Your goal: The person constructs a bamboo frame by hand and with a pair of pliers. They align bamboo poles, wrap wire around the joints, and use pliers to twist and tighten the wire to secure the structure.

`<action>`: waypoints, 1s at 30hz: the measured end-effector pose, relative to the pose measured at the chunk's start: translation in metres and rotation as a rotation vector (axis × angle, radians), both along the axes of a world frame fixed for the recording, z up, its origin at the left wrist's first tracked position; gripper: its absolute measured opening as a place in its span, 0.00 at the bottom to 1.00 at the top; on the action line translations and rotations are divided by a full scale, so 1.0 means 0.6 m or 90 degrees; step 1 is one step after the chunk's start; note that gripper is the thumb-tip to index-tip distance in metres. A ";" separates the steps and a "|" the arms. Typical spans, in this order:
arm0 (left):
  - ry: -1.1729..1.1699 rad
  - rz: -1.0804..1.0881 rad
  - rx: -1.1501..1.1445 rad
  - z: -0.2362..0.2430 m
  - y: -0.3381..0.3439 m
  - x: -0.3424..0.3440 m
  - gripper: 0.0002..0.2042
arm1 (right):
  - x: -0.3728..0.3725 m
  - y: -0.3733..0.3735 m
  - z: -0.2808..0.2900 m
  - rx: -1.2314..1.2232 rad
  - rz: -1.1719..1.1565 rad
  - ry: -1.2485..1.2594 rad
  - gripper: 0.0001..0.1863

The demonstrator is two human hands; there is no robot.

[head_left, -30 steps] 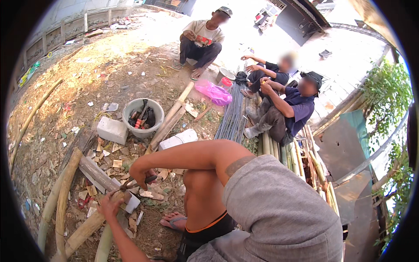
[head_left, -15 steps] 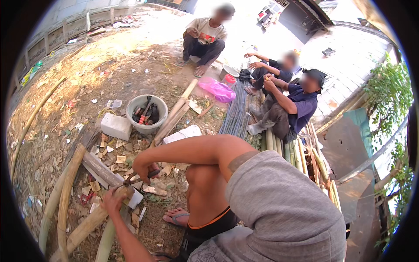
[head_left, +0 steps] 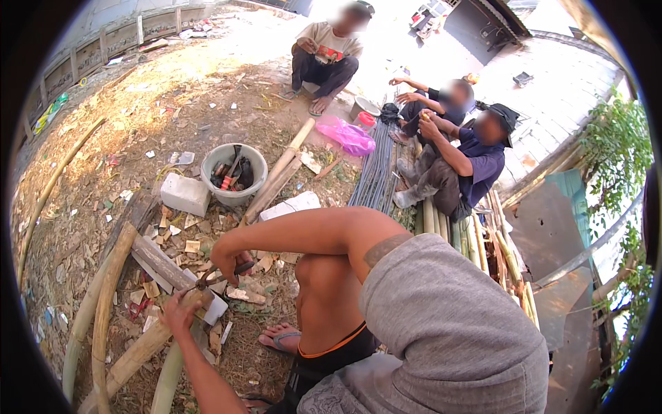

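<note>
Two hands at the end of a pale pole (head_left: 131,363), a pair of pliers (head_left: 203,281) in the right one.
The right hand (head_left: 227,259) is closed around the dark handles of the pliers, whose head is at the upper end of the pole; the left hand (head_left: 178,314) lies against the pole just short of that end, fingers bent, though whether it grips the wood or something thin I cannot tell; the pole slants up from the lower left over littered ground, its end near a small white block (head_left: 215,310); beyond, a grey bucket (head_left: 238,199) of tools stands just beside a larger pale block (head_left: 185,195); further off, a pink bag (head_left: 348,136) lies near a bundle of dark rods (head_left: 376,181), and three people sit or squat.
</note>
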State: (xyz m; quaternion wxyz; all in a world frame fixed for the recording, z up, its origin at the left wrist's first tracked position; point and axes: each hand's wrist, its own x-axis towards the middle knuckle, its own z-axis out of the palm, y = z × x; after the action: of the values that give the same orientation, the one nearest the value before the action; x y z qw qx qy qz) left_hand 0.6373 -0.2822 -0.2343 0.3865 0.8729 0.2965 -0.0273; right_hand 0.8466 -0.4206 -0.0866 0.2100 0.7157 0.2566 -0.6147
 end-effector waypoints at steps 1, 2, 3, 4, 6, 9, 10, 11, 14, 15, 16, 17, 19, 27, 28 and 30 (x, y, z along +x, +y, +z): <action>-0.003 -0.002 -0.009 -0.002 0.004 -0.002 0.32 | -0.002 0.002 0.002 0.006 0.010 -0.007 0.22; -0.002 -0.002 -0.008 -0.010 0.008 -0.003 0.32 | -0.004 0.004 0.004 0.013 0.020 -0.013 0.23; -0.020 -0.003 -0.019 -0.021 0.013 -0.003 0.32 | -0.004 0.004 0.005 0.014 0.020 -0.010 0.23; -0.040 -0.002 -0.029 -0.030 0.019 -0.003 0.33 | -0.003 0.008 0.007 0.020 0.024 -0.010 0.23; -0.045 0.001 -0.032 -0.047 0.037 -0.005 0.33 | -0.004 0.019 0.008 0.030 0.031 -0.007 0.23; -0.037 -0.013 -0.036 -0.044 0.014 0.006 0.34 | 0.009 -0.004 -0.014 0.009 0.007 -0.017 0.23; -0.022 -0.014 -0.018 -0.039 0.014 0.007 0.34 | 0.011 -0.002 -0.015 -0.003 0.008 -0.010 0.23; -0.023 -0.014 -0.017 -0.043 0.020 0.006 0.34 | 0.012 0.002 -0.015 -0.014 0.009 -0.004 0.22; -0.035 -0.015 -0.066 -0.036 0.027 0.005 0.34 | 0.012 0.011 -0.014 0.015 0.045 0.017 0.20; -0.015 -0.020 -0.054 -0.022 0.012 0.005 0.34 | 0.014 0.000 -0.019 0.008 0.035 0.018 0.20; -0.005 -0.018 -0.044 -0.009 0.010 0.004 0.34 | 0.012 0.005 -0.018 0.003 0.058 0.000 0.19; 0.005 -0.016 -0.034 0.004 0.007 0.003 0.34 | 0.010 0.007 -0.017 -0.002 0.081 -0.017 0.18; 0.001 -0.016 -0.018 0.012 0.005 0.000 0.34 | 0.014 0.006 -0.011 -0.012 0.092 -0.009 0.18; -0.013 -0.018 -0.002 -0.012 0.027 0.000 0.34 | 0.017 0.021 -0.012 -0.027 0.078 -0.032 0.16; -0.004 -0.021 0.000 -0.009 0.021 0.002 0.33 | 0.020 0.017 -0.015 -0.030 0.082 -0.029 0.16; 0.010 -0.020 0.004 0.000 0.010 0.004 0.34 | 0.023 0.010 -0.020 -0.035 0.085 -0.024 0.16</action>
State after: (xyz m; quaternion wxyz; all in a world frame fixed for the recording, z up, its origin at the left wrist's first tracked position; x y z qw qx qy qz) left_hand 0.6395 -0.2763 -0.2345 0.3811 0.8783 0.2859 -0.0397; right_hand 0.8601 -0.4144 -0.0987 0.2746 0.7025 0.2829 -0.5926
